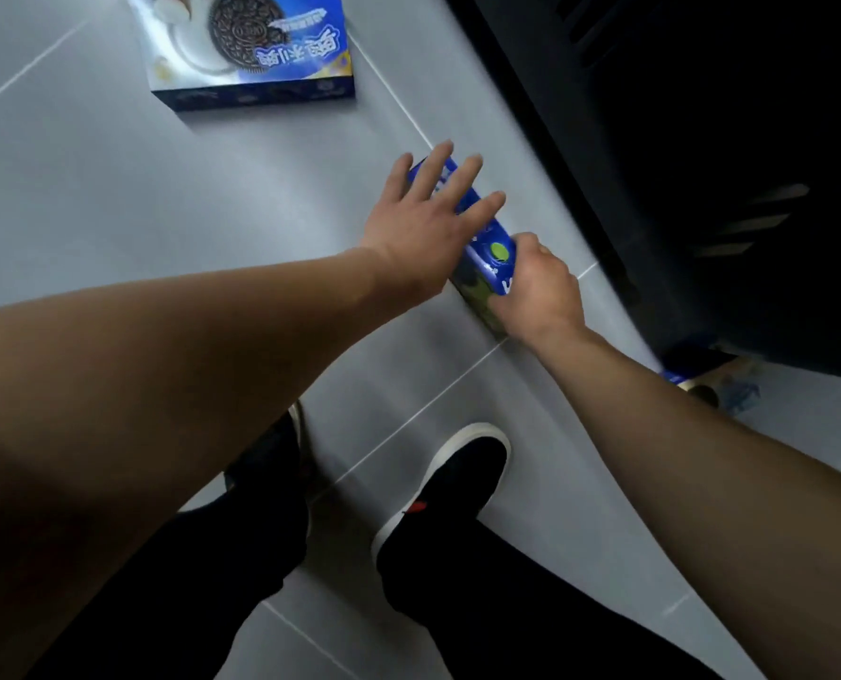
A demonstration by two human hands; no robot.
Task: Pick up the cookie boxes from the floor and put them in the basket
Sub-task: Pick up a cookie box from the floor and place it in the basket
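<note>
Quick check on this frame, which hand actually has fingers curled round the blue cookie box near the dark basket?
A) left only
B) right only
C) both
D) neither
B: the right hand grips the near end of the blue cookie box, while the left hand lies over the box's far part with fingers spread straight, not curled round it.

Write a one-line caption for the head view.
Right hand grips a blue cookie box, left hand open beside it.

Black trousers point(242, 571), white-soled black shoes point(462, 478)
</note>
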